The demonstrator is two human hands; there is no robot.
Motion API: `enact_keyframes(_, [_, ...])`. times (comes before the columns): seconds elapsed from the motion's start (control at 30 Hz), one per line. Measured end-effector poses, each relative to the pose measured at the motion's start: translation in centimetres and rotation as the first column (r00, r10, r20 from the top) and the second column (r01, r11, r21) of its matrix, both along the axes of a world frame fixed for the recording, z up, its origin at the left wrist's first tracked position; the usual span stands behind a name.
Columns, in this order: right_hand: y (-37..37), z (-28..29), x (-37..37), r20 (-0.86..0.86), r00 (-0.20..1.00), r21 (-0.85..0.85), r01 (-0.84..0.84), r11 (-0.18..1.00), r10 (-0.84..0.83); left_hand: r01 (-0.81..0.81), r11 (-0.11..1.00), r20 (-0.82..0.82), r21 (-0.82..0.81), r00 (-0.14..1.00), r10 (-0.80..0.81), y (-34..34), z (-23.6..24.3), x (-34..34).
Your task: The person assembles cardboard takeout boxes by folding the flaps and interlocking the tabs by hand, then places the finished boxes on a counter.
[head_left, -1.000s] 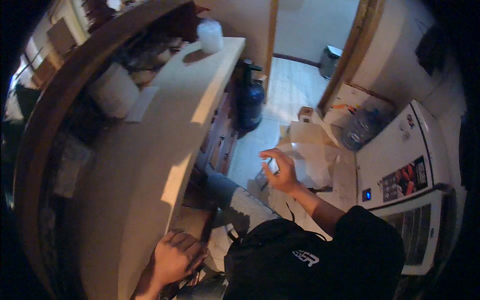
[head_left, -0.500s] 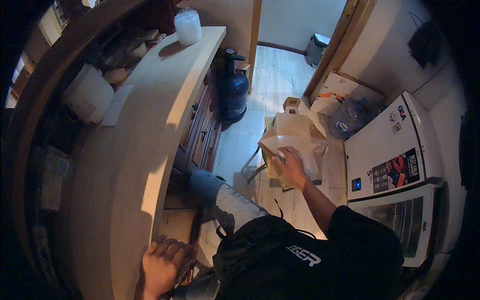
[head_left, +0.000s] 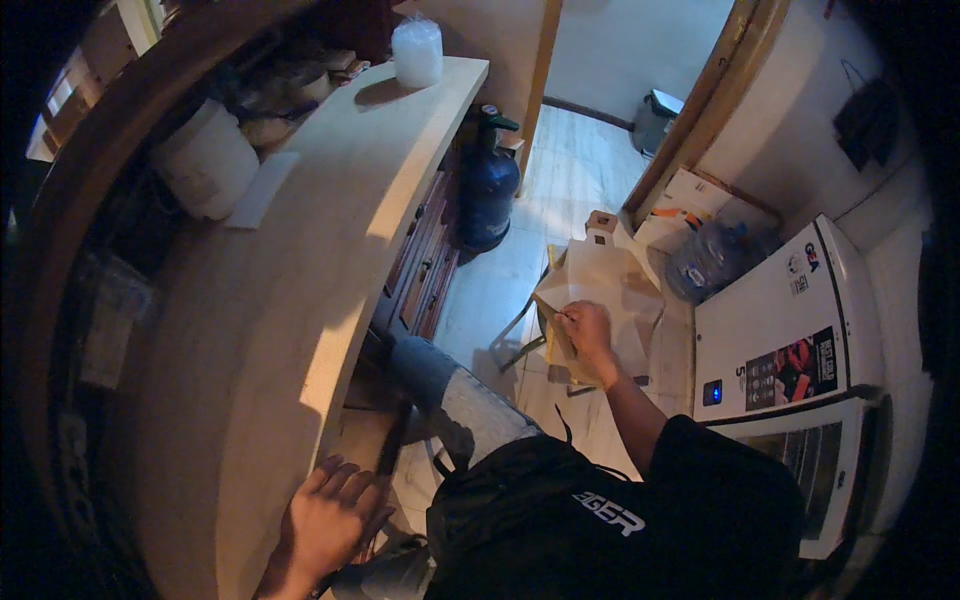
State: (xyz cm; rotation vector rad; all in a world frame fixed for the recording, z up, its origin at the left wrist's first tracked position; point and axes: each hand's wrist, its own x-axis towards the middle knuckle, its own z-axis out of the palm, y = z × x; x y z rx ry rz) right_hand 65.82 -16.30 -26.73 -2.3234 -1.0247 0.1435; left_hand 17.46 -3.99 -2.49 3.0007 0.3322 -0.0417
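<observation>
My right hand (head_left: 588,338) reaches down to an open cardboard box (head_left: 610,275) that stands on a small stool in front of me. The fingers are closed at the edge of the box's near-left flap (head_left: 560,330), which tilts up under them. Whether something small is also between the fingertips cannot be made out. At the lower left my left hand (head_left: 330,515) rests on the edge of the pale counter (head_left: 260,400), fingers slightly bent and apart, holding nothing.
A plastic-wrapped white roll (head_left: 418,52) stands on the counter's far end, a white tub (head_left: 205,160) farther left. Beyond the drawers stands a dark blue gas cylinder (head_left: 487,195). To the right are a water jug (head_left: 705,262), a white freezer (head_left: 770,330) and a glass-fronted oven (head_left: 815,470).
My right hand has shifted its hold on the flap, which now stands more upright. The view has turned a little, and my left hand's fingers have spread slightly at the counter edge.
</observation>
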Motion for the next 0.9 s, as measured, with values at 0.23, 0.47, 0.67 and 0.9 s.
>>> enact_keyframes(0.23, [-1.8,-1.0,1.4,-0.011,1.000,0.189,0.009,0.982,-0.007,0.004,1.000,0.023,0.002,1.000,-0.004,-0.1,0.0,0.2])
enact_keyframes(0.47, [-1.8,3.3,1.7,0.127,0.987,0.164,0.076,0.984,-0.097,-0.011,1.000,0.052,-0.009,0.999,0.011,-0.3,0.0,0.1])
enact_keyframes(0.67, [-0.8,10.9,4.4,0.175,0.984,0.593,-0.085,0.801,-0.026,-0.015,0.999,0.103,-0.048,0.994,0.020,-0.6,0.3,-0.2])
enact_keyframes(0.9, [4.0,26.1,-8.5,0.363,0.881,0.567,-0.467,0.679,0.303,0.131,0.977,0.288,0.171,0.941,-0.176,-0.9,5.2,0.9])
